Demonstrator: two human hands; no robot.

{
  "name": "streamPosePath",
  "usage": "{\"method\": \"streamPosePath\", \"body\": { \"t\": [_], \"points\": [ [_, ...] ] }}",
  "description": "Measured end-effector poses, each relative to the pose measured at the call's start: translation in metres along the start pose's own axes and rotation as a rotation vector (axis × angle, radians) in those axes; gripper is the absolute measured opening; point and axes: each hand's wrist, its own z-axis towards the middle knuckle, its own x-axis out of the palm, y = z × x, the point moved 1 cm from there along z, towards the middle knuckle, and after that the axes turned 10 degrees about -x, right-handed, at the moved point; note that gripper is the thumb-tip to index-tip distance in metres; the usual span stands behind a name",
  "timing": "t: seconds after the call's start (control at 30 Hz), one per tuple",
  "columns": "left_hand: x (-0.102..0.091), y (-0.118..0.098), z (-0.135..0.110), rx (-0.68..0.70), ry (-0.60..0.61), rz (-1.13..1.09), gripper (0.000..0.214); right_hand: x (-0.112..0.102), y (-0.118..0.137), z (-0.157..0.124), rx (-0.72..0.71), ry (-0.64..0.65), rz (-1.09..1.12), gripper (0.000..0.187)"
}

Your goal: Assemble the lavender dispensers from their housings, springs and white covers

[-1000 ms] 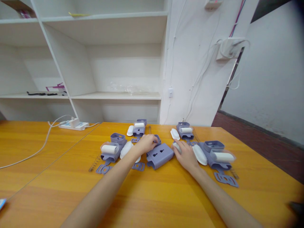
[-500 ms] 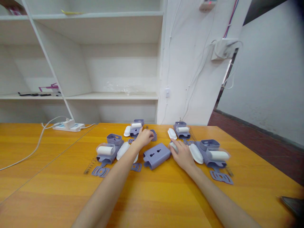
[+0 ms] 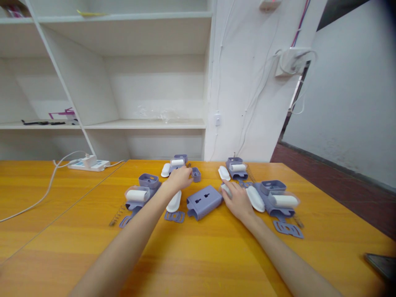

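A purple plastic housing (image 3: pixel 204 201) with slots in its top lies on the orange table (image 3: pixel 198 255), between my two hands. My left hand (image 3: pixel 178 178) reaches past it toward the back, fingers curled, pinching a small purple cup (image 3: pixel 196 174). A white oval piece (image 3: pixel 174 201) and a flat purple bracket (image 3: pixel 175 216) lie just beneath that forearm. My right hand (image 3: pixel 236 201) rests at the housing's right end, its fingers closed over a small white piece (image 3: pixel 225 189).
Several sets of the same purple and white parts lie around: left (image 3: pixel 139 194), back (image 3: pixel 177 162), back right (image 3: pixel 236 167) and right (image 3: pixel 278 199). A spring (image 3: pixel 115 215) lies at the left. A power strip (image 3: pixel 89 165) with its cable sits by the white shelves (image 3: pixel 145 123). A dark phone (image 3: pixel 382 266) lies at the right edge.
My left hand left the housing's top and moved back and left, taking the small purple cup with it. My right hand stayed at the housing's right end.
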Motion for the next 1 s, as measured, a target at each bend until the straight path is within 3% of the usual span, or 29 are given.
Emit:
{"method": "streamPosePath", "body": {
  "t": [0.23,0.43,0.57,0.8,1.0],
  "points": [
    [-0.008,-0.001,-0.025,-0.114,0.243,0.155,0.039,0.0,0.0,0.0,0.009,0.007,-0.005,0.033],
    [-0.001,-0.004,-0.026,-0.001,0.378,0.117,0.063,-0.001,0.002,0.0,0.006,0.002,-0.009,0.033],
    [0.004,-0.003,-0.016,0.116,0.369,0.025,0.069,-0.001,0.001,0.0,0.006,-0.001,-0.007,0.034],
    [0.02,0.001,-0.005,0.255,0.149,-0.153,0.058,0.0,-0.002,0.0,0.012,-0.018,0.004,0.034],
    [0.022,0.006,-0.012,0.333,0.194,-0.237,0.052,0.002,-0.005,-0.001,0.022,-0.027,0.037,0.034]
  ]
}}
